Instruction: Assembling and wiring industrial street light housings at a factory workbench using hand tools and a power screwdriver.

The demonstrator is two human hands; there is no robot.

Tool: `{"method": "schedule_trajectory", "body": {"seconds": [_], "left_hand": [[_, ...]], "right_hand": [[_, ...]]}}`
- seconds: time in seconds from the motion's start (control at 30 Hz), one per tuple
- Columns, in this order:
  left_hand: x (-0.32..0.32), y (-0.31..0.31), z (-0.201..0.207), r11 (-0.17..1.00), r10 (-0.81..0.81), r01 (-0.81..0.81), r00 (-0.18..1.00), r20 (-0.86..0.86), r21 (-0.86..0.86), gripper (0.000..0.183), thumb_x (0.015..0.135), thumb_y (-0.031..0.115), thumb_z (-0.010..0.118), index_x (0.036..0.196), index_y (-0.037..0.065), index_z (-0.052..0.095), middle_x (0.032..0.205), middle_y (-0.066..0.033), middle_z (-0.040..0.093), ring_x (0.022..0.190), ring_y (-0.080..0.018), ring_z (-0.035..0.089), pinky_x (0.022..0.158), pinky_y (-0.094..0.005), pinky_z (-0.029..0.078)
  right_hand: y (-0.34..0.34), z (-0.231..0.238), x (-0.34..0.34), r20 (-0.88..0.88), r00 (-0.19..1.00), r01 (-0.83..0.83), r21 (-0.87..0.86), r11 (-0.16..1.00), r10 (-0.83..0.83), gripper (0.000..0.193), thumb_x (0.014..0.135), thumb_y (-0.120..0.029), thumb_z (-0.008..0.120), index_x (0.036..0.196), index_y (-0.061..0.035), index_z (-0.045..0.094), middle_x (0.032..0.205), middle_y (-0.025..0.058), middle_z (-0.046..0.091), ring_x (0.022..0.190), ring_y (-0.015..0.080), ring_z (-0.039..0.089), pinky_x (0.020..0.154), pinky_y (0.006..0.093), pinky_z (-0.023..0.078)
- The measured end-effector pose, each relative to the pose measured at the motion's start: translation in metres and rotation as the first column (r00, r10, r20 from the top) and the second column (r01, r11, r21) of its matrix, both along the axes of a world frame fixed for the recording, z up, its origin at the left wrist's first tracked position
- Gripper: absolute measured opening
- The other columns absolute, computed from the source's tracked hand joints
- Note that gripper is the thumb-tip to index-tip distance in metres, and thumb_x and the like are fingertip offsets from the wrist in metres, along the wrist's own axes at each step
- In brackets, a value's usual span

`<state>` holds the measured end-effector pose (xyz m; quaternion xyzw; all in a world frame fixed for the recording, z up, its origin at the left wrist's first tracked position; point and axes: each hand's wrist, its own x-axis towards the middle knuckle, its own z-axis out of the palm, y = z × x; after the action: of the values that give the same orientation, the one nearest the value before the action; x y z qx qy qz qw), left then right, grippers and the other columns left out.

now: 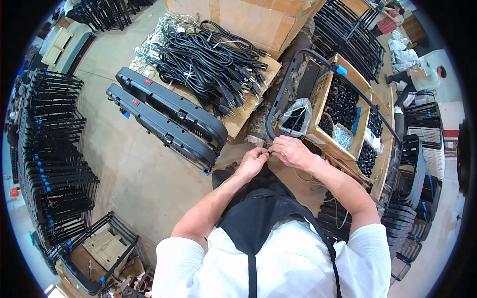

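Observation:
In front of my body the two hands meet. My left hand (254,160) is closed in a pinch, its fingertips by a tiny dark piece whose kind I cannot make out. My right hand (292,150) is closed too, fingers bent toward that same piece. A thin dark rod rises just beyond the right knuckles, beside a clear plastic bag (296,117); whether the hand touches it, I cannot tell. Right of the hands, a wooden compartment box (312,141) holds black small parts (342,102) and silvery screws (342,137).
Coiled black power cords (208,64) with plugs lie on cardboard ahead. Two long black plastic housings (164,129) with red switches stand at the left. A black tubular frame (272,107) leans around the box. Stacked black frames (54,159) line the left; people are at the far right.

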<state>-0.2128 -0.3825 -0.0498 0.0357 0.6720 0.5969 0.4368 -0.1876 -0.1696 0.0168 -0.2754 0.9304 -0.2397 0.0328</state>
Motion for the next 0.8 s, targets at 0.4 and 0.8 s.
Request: {"method": "schedule_trajectory", "body": {"seconds": [0.4,0.8], "left_hand": [[-0.006,0.004,0.011,0.997,-0.060,0.061,0.998,0.020,-0.036,0.019,0.102,0.017,0.064,0.108,0.000,0.069,0.086,-0.0022,0.065,0.077,-0.0137,0.058,0.070,-0.0317,0.048],[-0.005,0.003,-0.011,0.998,-0.066,0.064,0.985,0.159,0.014,0.025,0.104,0.020,0.068,0.114,-0.003,0.071,0.089,-0.0038,0.072,0.082,-0.0107,0.067,0.077,-0.0280,0.056]], "right_hand": [[-0.016,-0.005,0.014,0.132,0.971,0.167,0.218,0.961,-0.199,0.019,0.091,-0.012,0.059,0.105,-0.0019,0.066,0.113,0.0159,0.065,0.117,0.0358,0.067,0.096,0.0447,0.058],[-0.016,-0.065,0.083,0.594,0.223,0.787,0.358,0.502,-0.773,0.050,0.099,-0.032,0.065,0.135,0.0022,0.057,0.123,0.0277,0.072,0.109,0.0433,0.071,0.091,0.0495,0.059]]}}
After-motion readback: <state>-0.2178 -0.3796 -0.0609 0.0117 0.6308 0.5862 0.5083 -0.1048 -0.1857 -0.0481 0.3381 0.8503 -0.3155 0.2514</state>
